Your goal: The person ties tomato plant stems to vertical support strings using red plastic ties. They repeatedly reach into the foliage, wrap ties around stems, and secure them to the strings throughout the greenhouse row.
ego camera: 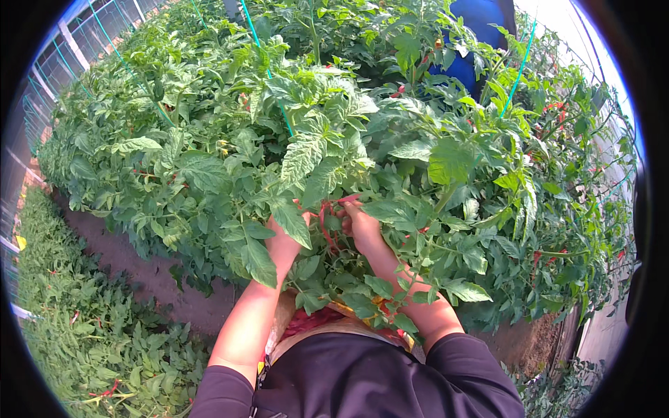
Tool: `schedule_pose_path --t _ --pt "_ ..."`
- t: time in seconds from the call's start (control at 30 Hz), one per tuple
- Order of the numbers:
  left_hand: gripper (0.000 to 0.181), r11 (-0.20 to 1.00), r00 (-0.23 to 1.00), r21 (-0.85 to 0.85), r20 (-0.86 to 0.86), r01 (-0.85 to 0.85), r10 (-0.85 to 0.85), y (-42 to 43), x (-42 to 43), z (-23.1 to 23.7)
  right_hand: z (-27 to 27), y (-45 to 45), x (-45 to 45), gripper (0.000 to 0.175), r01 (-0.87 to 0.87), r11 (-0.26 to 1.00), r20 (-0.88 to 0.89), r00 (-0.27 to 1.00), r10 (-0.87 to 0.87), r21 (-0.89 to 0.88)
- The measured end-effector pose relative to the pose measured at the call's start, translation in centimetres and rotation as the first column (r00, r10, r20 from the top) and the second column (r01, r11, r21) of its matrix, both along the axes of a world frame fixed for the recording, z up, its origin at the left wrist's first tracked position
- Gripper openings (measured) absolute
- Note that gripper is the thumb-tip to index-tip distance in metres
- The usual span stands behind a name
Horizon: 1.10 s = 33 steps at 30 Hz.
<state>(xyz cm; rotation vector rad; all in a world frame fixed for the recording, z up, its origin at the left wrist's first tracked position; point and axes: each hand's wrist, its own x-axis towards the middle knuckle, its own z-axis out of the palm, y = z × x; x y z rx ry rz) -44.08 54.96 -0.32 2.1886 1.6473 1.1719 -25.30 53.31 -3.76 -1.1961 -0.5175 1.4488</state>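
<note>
Both my hands are in among the leaves of a tomato plant (303, 157) straight ahead of me. My right hand (361, 223) pinches a red ribbon (325, 222) between thumb and fingers, and one end sticks out above the fingertips. The ribbon hangs in loops around the plant's stems. On the other side of it is my left hand (285, 235), its fingers mostly covered by a tomato leaf (291, 219). A bit of red shows by its fingertips, but its grip is hidden. Against my waist is an open pouch (334, 329) with red strips (312, 320) inside.
Teal support strings (279, 104) rise from the plants. A person in blue clothing (470, 47) is behind the foliage at upper right. Bare soil paths (151, 271) run beside the row. More plants (104, 345) with red ties grow at lower left. Plastic sheeting (606, 313) borders the right.
</note>
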Motion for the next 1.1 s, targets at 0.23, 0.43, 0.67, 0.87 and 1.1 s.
schedule_pose_path --t 0.23,0.43,0.67,0.87,1.1 --pt "0.027 0.955 0.979 0.249 0.084 0.159 -0.185 -2.4 0.2 3.0 -1.6 -9.9 5.8 0.031 -0.225 0.974 0.210 0.952 0.223 -0.013" --pt "0.024 0.956 0.954 -0.074 0.117 0.285 -0.275 0.7 2.1 3.0 -7.7 -23.9 13.1 0.033 -0.017 0.995 0.158 0.987 0.033 -0.098" --pt "0.018 0.938 0.927 0.090 0.149 0.334 -0.344 3.9 4.6 4.9 -10.2 -35.1 7.6 0.021 0.293 0.839 0.333 0.932 -0.143 -0.458" --pt "0.017 0.915 0.791 0.243 0.462 0.323 -0.402 7.4 6.2 -0.4 -8.2 -36.2 0.2 0.018 0.201 0.879 0.822 0.489 0.292 -0.432" --pt "0.019 0.794 0.780 -0.191 0.418 0.577 -0.466 3.6 0.2 5.3 8.5 -20.5 -6.4 0.015 -0.295 0.843 0.855 0.417 -0.309 0.449"
